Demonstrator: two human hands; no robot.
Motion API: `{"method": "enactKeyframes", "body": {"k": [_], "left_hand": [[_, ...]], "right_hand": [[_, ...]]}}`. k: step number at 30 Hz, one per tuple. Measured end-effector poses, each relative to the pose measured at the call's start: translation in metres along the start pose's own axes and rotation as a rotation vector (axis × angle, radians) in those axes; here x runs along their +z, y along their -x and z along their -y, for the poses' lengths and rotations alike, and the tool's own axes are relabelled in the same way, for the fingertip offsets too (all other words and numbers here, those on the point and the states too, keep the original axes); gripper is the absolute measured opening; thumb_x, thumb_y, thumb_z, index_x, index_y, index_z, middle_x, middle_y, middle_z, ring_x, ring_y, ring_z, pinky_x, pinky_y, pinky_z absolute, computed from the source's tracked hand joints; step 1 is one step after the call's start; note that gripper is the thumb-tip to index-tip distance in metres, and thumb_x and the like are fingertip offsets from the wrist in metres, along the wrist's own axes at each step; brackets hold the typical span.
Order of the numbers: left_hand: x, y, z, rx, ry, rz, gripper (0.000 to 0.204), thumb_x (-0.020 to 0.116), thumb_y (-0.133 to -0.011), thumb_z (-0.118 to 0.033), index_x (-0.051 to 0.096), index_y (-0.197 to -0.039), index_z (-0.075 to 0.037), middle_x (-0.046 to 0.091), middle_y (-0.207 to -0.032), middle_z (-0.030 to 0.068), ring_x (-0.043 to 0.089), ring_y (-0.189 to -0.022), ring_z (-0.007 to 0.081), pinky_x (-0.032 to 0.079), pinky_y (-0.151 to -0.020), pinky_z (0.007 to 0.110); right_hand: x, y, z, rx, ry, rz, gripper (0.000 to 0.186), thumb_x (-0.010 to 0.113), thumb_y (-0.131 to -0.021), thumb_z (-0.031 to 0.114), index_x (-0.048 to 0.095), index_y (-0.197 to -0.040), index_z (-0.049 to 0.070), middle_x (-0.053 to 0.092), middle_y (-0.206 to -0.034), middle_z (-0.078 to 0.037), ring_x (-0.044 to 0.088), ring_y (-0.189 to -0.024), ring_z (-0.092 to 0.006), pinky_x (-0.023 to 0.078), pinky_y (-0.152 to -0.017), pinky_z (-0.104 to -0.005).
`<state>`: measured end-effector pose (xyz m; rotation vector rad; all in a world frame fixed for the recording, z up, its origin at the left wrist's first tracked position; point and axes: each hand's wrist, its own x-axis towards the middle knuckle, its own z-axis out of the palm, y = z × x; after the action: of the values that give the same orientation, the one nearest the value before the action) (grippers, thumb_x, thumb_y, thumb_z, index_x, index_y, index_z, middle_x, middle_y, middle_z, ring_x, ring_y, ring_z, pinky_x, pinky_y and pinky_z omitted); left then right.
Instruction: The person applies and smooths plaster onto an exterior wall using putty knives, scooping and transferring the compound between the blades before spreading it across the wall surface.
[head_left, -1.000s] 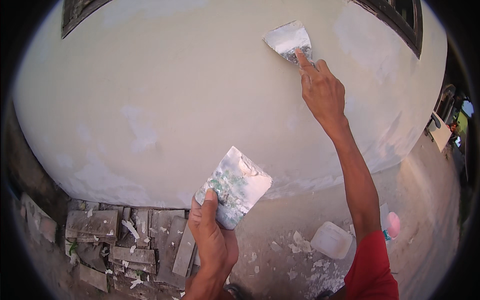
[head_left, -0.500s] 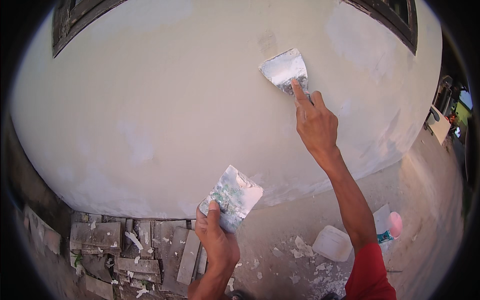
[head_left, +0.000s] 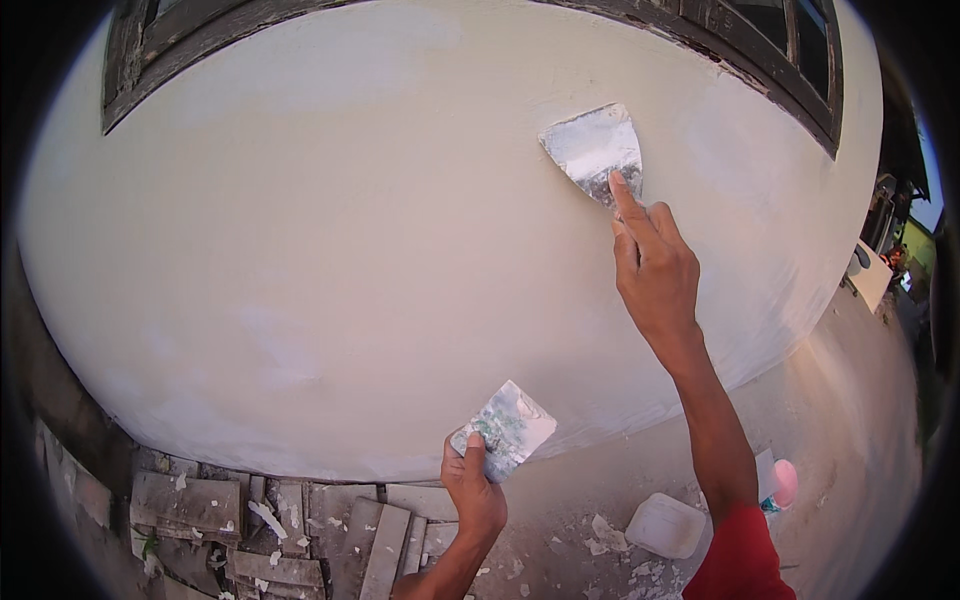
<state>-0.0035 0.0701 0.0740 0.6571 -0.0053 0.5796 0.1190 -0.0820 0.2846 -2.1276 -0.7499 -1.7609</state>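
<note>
In my right hand [head_left: 658, 270] is a putty knife [head_left: 596, 145] with a wide, whitish-smeared metal blade. My index finger lies along the blade's base, and the blade is against the pale cream wall [head_left: 330, 230], below the dark window frame. Lower down, my left hand [head_left: 474, 490] grips a flat, roughly rectangular plate [head_left: 508, 432] between thumb and fingers. White paste and greenish-grey stains cover its face. The plate is held in front of the wall's lower part; whether it touches the wall I cannot tell. My fingers hide the putty knife's handle.
Weathered wooden window frames [head_left: 740, 60] border the wall's top. Stacked boards or tiles [head_left: 190, 503] and white flakes lie along its foot at left. A whitish plastic container [head_left: 665, 526] and a pink cup-like object [head_left: 785, 484] stand on the ground at right.
The view has tilted up, showing more window frame. The putty knife has moved up the wall to where a greyish patch showed. Both hands keep their holds.
</note>
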Motion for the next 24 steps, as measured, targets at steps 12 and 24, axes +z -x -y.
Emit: {"method": "enactKeyframes", "body": {"k": [12,24], "left_hand": [[-0.015,-0.009,0.000,-0.153,0.042,0.029,0.021,0.053,-0.100,-0.014,0.052,-0.114,0.001,0.063,-0.105,0.0069,0.059,-0.093,0.0090,0.049,-0.086,0.027],[-0.016,0.002,0.001,-0.257,-0.033,-0.017,0.022,0.053,-0.100,-0.014,0.054,-0.115,0.002,0.063,-0.104,0.0053,0.059,-0.090,0.0073,0.049,-0.082,0.025]], "right_hand": [[0.010,-0.013,0.022,-0.378,0.058,0.241,0.065,0.069,-0.079,-0.001,0.055,-0.138,0.024,0.048,-0.081,-0.004,0.052,-0.059,-0.0139,0.044,-0.044,-0.0303],[0.010,-0.025,0.060,-0.457,0.130,0.337,0.059,0.066,-0.079,0.001,0.059,-0.134,0.019,0.054,-0.084,-0.006,0.056,-0.056,-0.0160,0.046,-0.043,-0.0294]]}}
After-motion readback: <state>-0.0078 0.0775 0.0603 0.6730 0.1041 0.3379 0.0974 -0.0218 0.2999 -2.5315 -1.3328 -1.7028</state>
